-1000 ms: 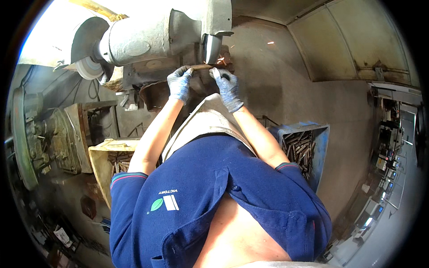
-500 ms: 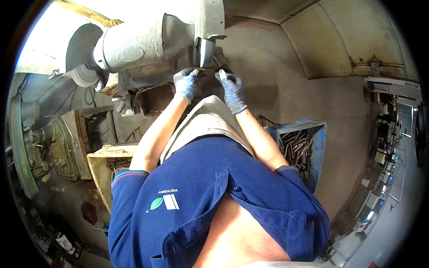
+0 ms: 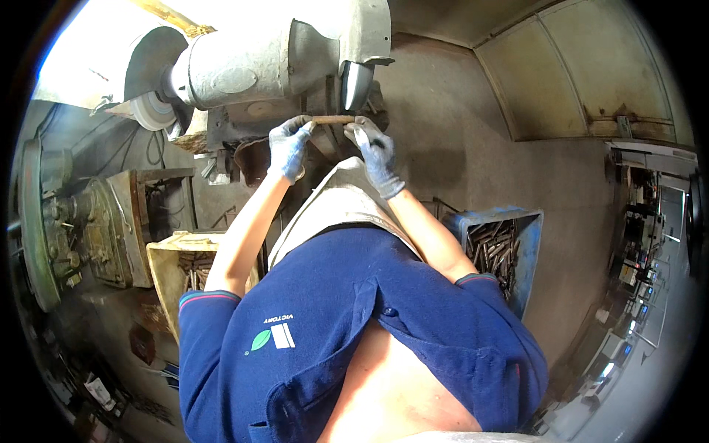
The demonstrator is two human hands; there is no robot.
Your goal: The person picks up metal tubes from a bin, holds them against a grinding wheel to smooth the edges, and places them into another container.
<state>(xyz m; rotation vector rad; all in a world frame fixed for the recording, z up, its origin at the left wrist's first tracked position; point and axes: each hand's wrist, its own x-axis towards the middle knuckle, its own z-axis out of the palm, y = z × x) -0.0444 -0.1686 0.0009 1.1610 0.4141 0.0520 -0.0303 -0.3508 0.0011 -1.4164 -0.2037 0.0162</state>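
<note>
A short brown metal rod [image 3: 334, 119] is held level between my two gloved hands, just below the grinding wheel [image 3: 357, 87] of a bench grinder [image 3: 240, 66]. A gap shows between rod and wheel. My left hand [image 3: 289, 145], in a blue-grey glove with dark fingertips, pinches the rod's left end. At its right end, the fingers of my right hand [image 3: 377, 150] are closed on it, thumb extended along the glove's top.
A blue crate [image 3: 530, 258] of metal rods stands to my right, a yellow crate [image 3: 164, 284] of similar rods to my left. Another wheel [image 3: 153, 111] sits at the grinder's left end. Green machinery [image 3: 88, 236] stands far left; metal panels [image 3: 569, 74] rise at upper right.
My hands have drawn back from the wheel and sit slightly wider apart, so the rod between them now shows. The whole view has shifted slightly, moving the grinder rightward in the picture.
</note>
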